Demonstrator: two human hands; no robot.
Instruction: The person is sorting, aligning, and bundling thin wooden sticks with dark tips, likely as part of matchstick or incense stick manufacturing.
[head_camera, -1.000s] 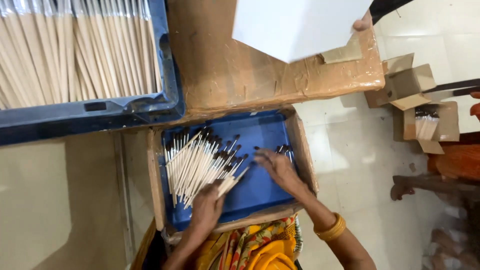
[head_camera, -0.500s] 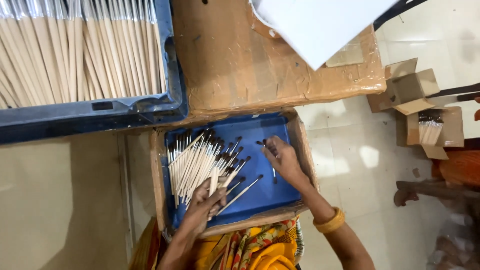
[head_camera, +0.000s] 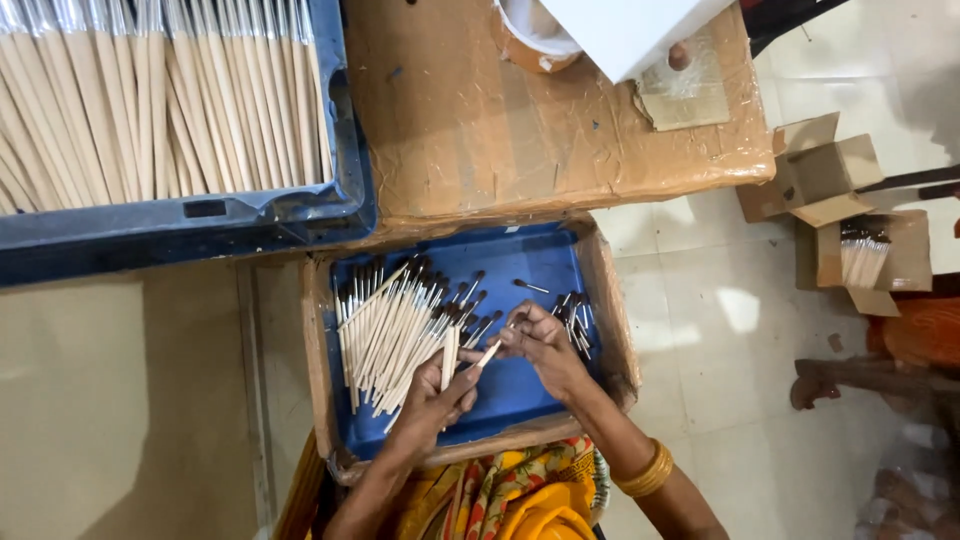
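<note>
The left hand (head_camera: 432, 392) is curled narrow, its thumb and forefinger pinched on one pale wooden brush handle (head_camera: 487, 354) that slants up toward the right hand. The right hand (head_camera: 540, 340) is half-closed, its fingertips meeting the far end of that same handle; whether it grips a second small piece there cannot be told.

Both hands work over a shallow blue tray (head_camera: 520, 400), smooth plastic lining a brown cardboard box (head_camera: 318, 350) with taped, wrinkled walls. In the left half of the tray, just beside the left hand, lies a fanned heap of thin brushes (head_camera: 390, 330), round light-wood sticks with dark tips. At the tray's right wall, touching the right hand's knuckles, lies a small cluster of short dark ferrules (head_camera: 576, 318).

Above the tray sits a flat carton top (head_camera: 480, 130) sealed in glossy brown tape. Up and left of the tray, a large dark-blue crate (head_camera: 200, 225) holds long pale handles (head_camera: 150, 90) packed side by side. A gold bangle (head_camera: 645, 472) rings the right wrist.
</note>
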